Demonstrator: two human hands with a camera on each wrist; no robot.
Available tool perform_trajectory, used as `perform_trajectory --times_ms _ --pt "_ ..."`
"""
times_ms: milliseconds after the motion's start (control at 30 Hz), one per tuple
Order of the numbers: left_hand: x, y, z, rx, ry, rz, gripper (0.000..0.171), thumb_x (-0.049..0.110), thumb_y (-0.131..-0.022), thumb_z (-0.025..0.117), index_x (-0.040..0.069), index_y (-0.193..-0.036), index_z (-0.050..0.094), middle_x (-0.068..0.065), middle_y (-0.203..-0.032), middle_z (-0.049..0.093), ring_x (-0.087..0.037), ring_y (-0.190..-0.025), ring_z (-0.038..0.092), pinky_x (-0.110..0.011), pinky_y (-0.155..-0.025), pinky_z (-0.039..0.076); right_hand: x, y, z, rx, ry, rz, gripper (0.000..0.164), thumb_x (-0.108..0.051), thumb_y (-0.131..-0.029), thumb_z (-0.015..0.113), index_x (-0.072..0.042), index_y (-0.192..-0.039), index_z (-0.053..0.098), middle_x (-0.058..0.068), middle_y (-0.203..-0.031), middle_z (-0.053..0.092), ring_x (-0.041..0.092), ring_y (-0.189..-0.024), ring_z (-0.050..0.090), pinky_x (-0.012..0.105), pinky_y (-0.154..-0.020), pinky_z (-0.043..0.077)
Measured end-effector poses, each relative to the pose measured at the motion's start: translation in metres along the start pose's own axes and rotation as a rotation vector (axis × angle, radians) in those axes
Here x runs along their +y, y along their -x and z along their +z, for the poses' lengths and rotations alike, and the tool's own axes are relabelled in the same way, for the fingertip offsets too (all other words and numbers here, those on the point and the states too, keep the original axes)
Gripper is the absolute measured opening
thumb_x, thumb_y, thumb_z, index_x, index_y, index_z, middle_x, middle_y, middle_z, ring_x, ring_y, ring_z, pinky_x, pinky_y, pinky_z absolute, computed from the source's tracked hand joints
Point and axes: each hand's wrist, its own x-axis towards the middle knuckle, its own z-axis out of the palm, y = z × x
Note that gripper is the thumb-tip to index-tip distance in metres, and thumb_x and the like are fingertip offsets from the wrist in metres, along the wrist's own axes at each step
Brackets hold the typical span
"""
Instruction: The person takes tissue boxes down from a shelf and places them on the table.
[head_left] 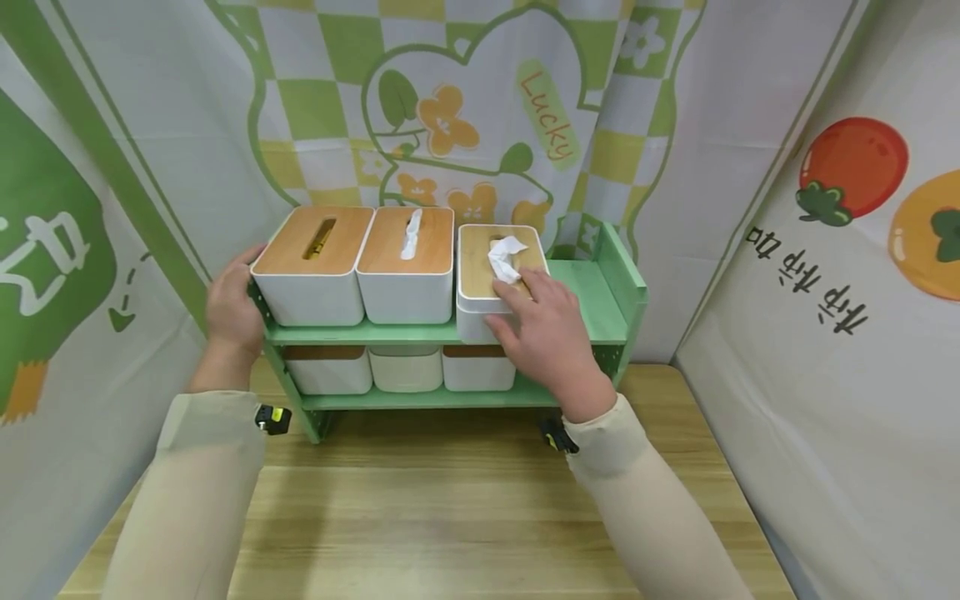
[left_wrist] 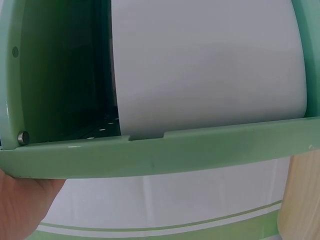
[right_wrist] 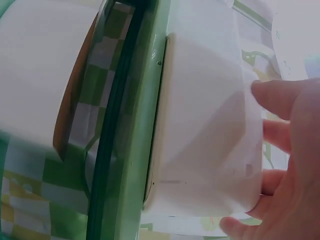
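A green shelf rack (head_left: 420,333) holds three white tissue boxes with wooden lids on its upper tier. My right hand (head_left: 551,329) holds the right-hand tissue box (head_left: 480,323), thumb at its front and fingers over the lid near a protruding white tissue (head_left: 504,257). This box juts slightly past the shelf's front edge. In the right wrist view, my fingers (right_wrist: 275,135) touch its upper end. At the rack's left end, my left hand (head_left: 234,304) grips the side panel; its fingertips are hidden. The left wrist view shows this hand (left_wrist: 25,205) against the green panel (left_wrist: 150,157).
A middle tissue box (head_left: 405,292) and a left one (head_left: 311,296) stand side by side. Several white containers, including a lidless-looking one (head_left: 406,371), sit on the lower tier. The rack stands on a wooden table (head_left: 442,508), with printed curtains behind and beside it.
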Motion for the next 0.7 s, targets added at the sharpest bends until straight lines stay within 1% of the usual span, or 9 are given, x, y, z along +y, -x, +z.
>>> perform_trajectory --times_ms 133,200,367,433,533,700 --pt "-0.0003 0.0008 -0.0008 -0.002 -0.003 0.005 0.057 0.032 -0.105 0.016 0.019 -0.150 0.048 0.004 -0.153 0.042 -0.011 -0.139 0.032 -0.030 -0.114 0.021 0.0003 -0.0051 0.0007 0.047 0.002 -0.023 0.046 -0.038 -0.094 0.068 -0.013 -0.132 0.066 0.024 -0.132 0.055 0.038 -0.125 0.048 0.059 -0.105 0.032" --pt "-0.0001 0.0012 -0.0009 -0.005 -0.001 0.009 0.057 0.032 -0.105 0.016 0.019 -0.150 0.049 0.004 -0.153 0.043 -0.011 -0.139 0.032 -0.030 -0.114 0.021 0.0010 -0.0078 0.0016 0.028 0.028 -0.026 0.050 -0.041 -0.093 0.068 -0.014 -0.136 0.064 0.025 -0.133 0.054 0.039 -0.125 0.048 0.059 -0.104 0.032" --pt "0.0015 0.0009 0.0001 -0.016 0.015 0.002 0.057 0.032 -0.105 0.016 0.019 -0.150 0.048 0.004 -0.153 0.043 -0.010 -0.138 0.033 -0.031 -0.114 0.022 0.0007 -0.0091 0.0013 -0.073 0.076 0.007 0.056 -0.048 -0.093 0.067 -0.018 -0.140 0.060 0.028 -0.137 0.051 0.043 -0.127 0.046 0.054 -0.104 0.036" --pt "0.0017 0.0010 0.0001 -0.018 0.020 -0.005 0.057 0.032 -0.105 0.016 0.020 -0.150 0.048 0.005 -0.153 0.042 -0.010 -0.138 0.033 -0.031 -0.114 0.022 -0.0003 -0.0082 0.0010 -0.079 0.071 0.019 0.057 -0.048 -0.093 0.068 -0.018 -0.140 0.061 0.027 -0.137 0.051 0.043 -0.128 0.046 0.054 -0.104 0.037" --pt "0.0016 0.0008 0.0000 -0.018 0.023 -0.005 0.057 0.032 -0.105 0.016 0.020 -0.151 0.047 0.004 -0.153 0.042 -0.010 -0.138 0.032 -0.031 -0.114 0.022 -0.0020 -0.0066 0.0006 -0.064 0.062 0.024 0.056 -0.047 -0.092 0.069 -0.018 -0.139 0.062 0.027 -0.136 0.052 0.043 -0.127 0.047 0.054 -0.103 0.038" --pt "0.0010 0.0003 0.0003 -0.016 0.028 0.000 0.057 0.031 -0.105 0.016 0.018 -0.150 0.048 0.003 -0.153 0.042 -0.008 -0.136 0.033 -0.030 -0.114 0.021 -0.0045 -0.0037 -0.0005 -0.054 0.052 0.027 0.056 -0.045 -0.092 0.070 -0.016 -0.139 0.062 0.028 -0.136 0.051 0.043 -0.127 0.046 0.054 -0.102 0.040"
